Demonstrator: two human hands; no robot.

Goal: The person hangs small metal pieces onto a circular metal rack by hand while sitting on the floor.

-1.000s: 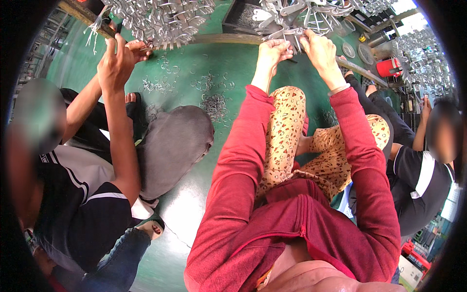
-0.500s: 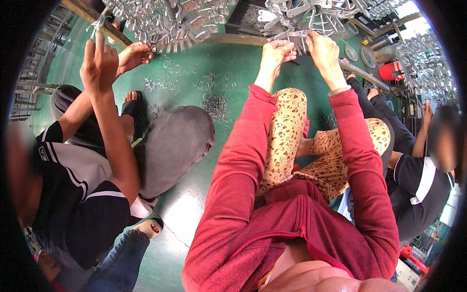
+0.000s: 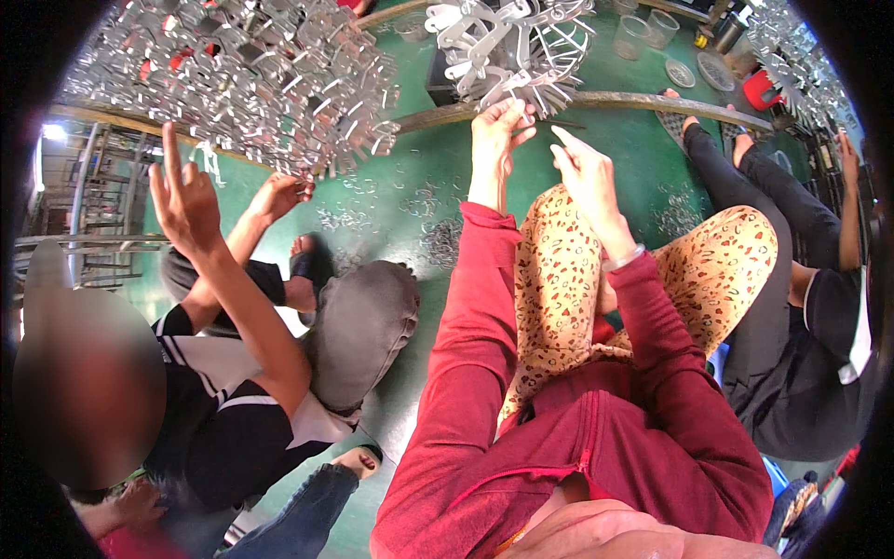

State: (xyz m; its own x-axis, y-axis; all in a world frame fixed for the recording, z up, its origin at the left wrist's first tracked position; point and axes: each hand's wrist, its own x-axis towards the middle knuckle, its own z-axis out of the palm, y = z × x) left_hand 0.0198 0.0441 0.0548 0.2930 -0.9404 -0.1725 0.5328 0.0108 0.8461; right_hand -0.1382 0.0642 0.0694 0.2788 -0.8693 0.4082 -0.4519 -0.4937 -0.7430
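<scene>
left hand (image 3: 496,126) pinched on metal cluster (image 3: 507,47), grip half hidden; right hand (image 3: 579,168) open, empty.

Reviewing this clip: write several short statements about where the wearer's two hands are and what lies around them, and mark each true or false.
1. The left hand touches the lower edge of the hanging cluster of metal pieces. True.
2. The right hand grips the same cluster. False: it is below it, apart, fingers loosely open.
3. The floor is red. False: it is green.
4. Loose metal clips lie scattered on the floor. True.
5. The wearer's sleeves are red. True.
</scene>
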